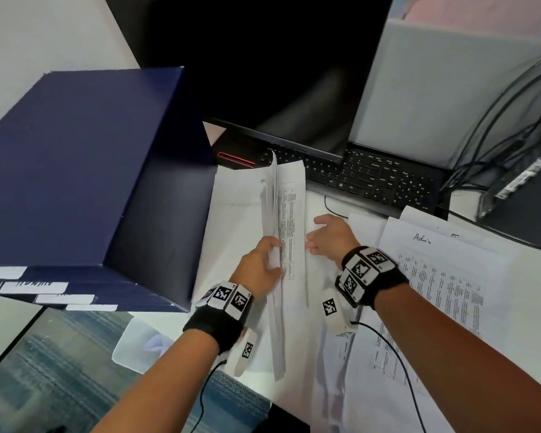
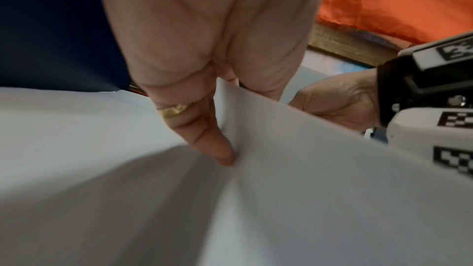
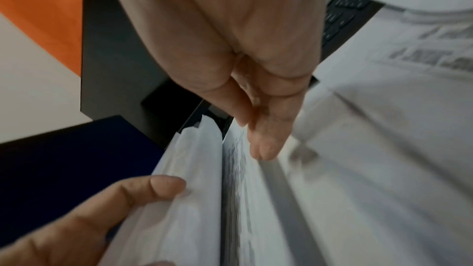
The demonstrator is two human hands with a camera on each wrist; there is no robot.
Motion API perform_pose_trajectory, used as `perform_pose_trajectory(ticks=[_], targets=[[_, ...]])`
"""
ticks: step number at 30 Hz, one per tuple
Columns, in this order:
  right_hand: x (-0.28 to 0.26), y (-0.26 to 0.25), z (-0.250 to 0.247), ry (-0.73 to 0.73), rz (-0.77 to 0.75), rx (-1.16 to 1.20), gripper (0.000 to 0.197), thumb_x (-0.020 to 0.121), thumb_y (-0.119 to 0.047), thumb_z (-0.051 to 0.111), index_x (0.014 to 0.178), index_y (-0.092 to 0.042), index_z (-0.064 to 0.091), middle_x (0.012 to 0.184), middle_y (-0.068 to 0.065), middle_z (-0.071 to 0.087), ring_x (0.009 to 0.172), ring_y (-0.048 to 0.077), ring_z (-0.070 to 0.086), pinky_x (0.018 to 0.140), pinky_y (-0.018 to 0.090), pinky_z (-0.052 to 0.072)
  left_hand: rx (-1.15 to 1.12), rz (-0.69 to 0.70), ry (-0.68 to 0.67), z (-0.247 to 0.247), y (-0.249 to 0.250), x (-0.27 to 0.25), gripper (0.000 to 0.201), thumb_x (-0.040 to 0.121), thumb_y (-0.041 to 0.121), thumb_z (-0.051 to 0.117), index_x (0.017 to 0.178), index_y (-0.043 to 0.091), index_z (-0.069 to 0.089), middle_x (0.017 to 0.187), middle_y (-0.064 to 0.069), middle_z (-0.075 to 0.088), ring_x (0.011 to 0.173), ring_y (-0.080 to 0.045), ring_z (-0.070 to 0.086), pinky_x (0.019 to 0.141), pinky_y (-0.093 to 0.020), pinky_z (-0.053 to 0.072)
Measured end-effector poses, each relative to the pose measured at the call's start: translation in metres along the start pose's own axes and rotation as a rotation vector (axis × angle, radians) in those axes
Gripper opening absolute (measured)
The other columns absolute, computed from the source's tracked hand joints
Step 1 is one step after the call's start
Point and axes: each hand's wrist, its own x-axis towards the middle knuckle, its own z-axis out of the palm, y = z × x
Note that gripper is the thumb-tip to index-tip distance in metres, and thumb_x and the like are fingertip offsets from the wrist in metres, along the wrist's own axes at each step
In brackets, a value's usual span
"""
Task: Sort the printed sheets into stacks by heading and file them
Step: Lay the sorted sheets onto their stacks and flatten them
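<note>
My left hand [image 1: 270, 259] grips a bundle of white sheets [image 1: 275, 214] stood on its long edge at the middle of the desk, thumb on one face and fingers on the other [image 2: 220, 149]. Beneath it lies a flat pile with a printed table sheet [image 1: 291, 210] on top. My right hand [image 1: 314, 240] is just right of the bundle, its straight fingers [image 3: 263, 145] touching that printed sheet. In the right wrist view my left thumb [image 3: 163, 186] presses the bundle [image 3: 194, 169]. Another spread of printed sheets, headed "Admin" [image 1: 434, 276], lies to the right.
Navy folders with white labels [image 1: 75, 170] are stacked at the left, the top cover raised. A black keyboard [image 1: 375, 179] and dark monitor [image 1: 263, 57] sit behind the papers. Cables [image 1: 497, 126] and a dark device [image 1: 525, 189] are at the far right.
</note>
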Motion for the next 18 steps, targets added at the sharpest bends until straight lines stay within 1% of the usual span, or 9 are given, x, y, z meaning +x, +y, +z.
perform_pose_trajectory(ticks=[2, 3, 4, 6, 8, 10, 13, 16, 18], targets=[[-0.010, 0.001, -0.019, 0.025, 0.044, 0.190, 0.028, 0.092, 0.004, 0.041, 0.115, -0.008, 0.052, 0.077, 0.014, 0.060, 0.049, 0.019, 0.063, 0.048, 0.023, 0.053, -0.003, 0.022, -0.041, 0.007, 0.004, -0.001, 0.056, 0.090, 0.019, 0.057, 0.135, 0.035, 0.028, 0.088, -0.005, 0.062, 0.071, -0.018, 0.061, 0.072, -0.025, 0.047], [-0.013, 0.005, -0.029, 0.051, 0.041, 0.221, 0.026, 0.092, 0.005, 0.041, 0.113, -0.005, 0.053, 0.072, 0.013, 0.058, 0.044, 0.018, 0.058, 0.042, 0.020, 0.048, 0.002, 0.024, -0.057, 0.012, 0.006, -0.001, 0.063, 0.090, 0.022, 0.057, 0.139, 0.039, 0.020, 0.101, -0.009, 0.064, 0.083, -0.024, 0.064, 0.081, -0.030, 0.050], [-0.016, 0.012, -0.040, 0.073, 0.029, 0.215, 0.026, 0.091, 0.007, 0.043, 0.114, -0.002, 0.054, 0.071, 0.012, 0.058, 0.046, 0.018, 0.056, 0.041, 0.019, 0.046, 0.025, 0.018, -0.064, 0.016, 0.008, -0.001, 0.070, 0.091, 0.025, 0.057, 0.142, 0.042, 0.013, 0.114, -0.012, 0.062, 0.097, -0.029, 0.063, 0.089, -0.034, 0.049], [-0.025, 0.028, -0.061, 0.136, -0.019, 0.095, 0.027, 0.089, 0.005, 0.049, 0.113, -0.001, 0.059, 0.076, 0.013, 0.063, 0.060, 0.021, 0.060, 0.048, 0.021, 0.049, 0.112, -0.004, -0.058, 0.024, 0.012, -0.001, 0.078, 0.092, 0.034, 0.055, 0.147, 0.039, 0.000, 0.130, -0.014, 0.055, 0.114, -0.033, 0.057, 0.096, -0.037, 0.043], [-0.036, 0.048, -0.084, 0.235, -0.061, -0.101, 0.026, 0.088, 0.000, 0.050, 0.109, -0.006, 0.066, 0.096, 0.014, 0.069, 0.082, 0.025, 0.065, 0.067, 0.027, 0.053, 0.193, -0.021, -0.053, 0.031, 0.017, -0.003, 0.081, 0.092, 0.041, 0.053, 0.149, 0.032, -0.005, 0.135, -0.017, 0.052, 0.118, -0.034, 0.055, 0.096, -0.037, 0.042], [-0.047, 0.069, -0.108, 0.289, -0.063, -0.238, 0.028, 0.089, -0.002, 0.047, 0.107, -0.007, 0.069, 0.108, 0.011, 0.069, 0.087, 0.023, 0.065, 0.076, 0.030, 0.053, 0.239, -0.049, -0.063, 0.037, 0.025, -0.006, 0.080, 0.092, 0.043, 0.051, 0.149, 0.029, -0.002, 0.137, -0.016, 0.050, 0.121, -0.033, 0.053, 0.098, -0.037, 0.040], [-0.059, 0.102, -0.139, 0.358, 0.046, -0.361, 0.031, 0.090, -0.012, 0.043, 0.102, -0.008, 0.071, 0.112, 0.009, 0.068, 0.097, 0.028, 0.064, 0.086, 0.034, 0.053, 0.354, -0.063, -0.017, 0.051, 0.044, -0.013, 0.069, 0.091, 0.038, 0.051, 0.147, 0.025, 0.013, 0.139, -0.013, 0.045, 0.122, -0.032, 0.049, 0.101, -0.042, 0.040], [-0.073, 0.122, -0.163, 0.406, 0.202, -0.490, 0.037, 0.084, -0.018, 0.047, 0.116, -0.022, 0.065, 0.125, 0.006, 0.060, 0.119, 0.031, 0.049, 0.102, 0.044, 0.042, 0.404, 0.036, 0.025, 0.074, 0.067, -0.017, 0.052, 0.092, 0.032, 0.052, 0.139, 0.019, 0.036, 0.138, -0.010, 0.044, 0.122, -0.032, 0.048, 0.102, -0.042, 0.040], [-0.079, 0.130, -0.176, 0.411, 0.271, -0.587, 0.042, 0.083, -0.019, 0.051, 0.124, -0.025, 0.059, 0.132, 0.009, 0.050, 0.123, 0.033, 0.041, 0.104, 0.046, 0.038, 0.330, 0.106, -0.019, 0.091, 0.078, -0.017, 0.040, 0.093, 0.027, 0.051, 0.132, 0.015, 0.048, 0.133, -0.011, 0.047, 0.117, -0.029, 0.051, 0.099, -0.037, 0.043]])
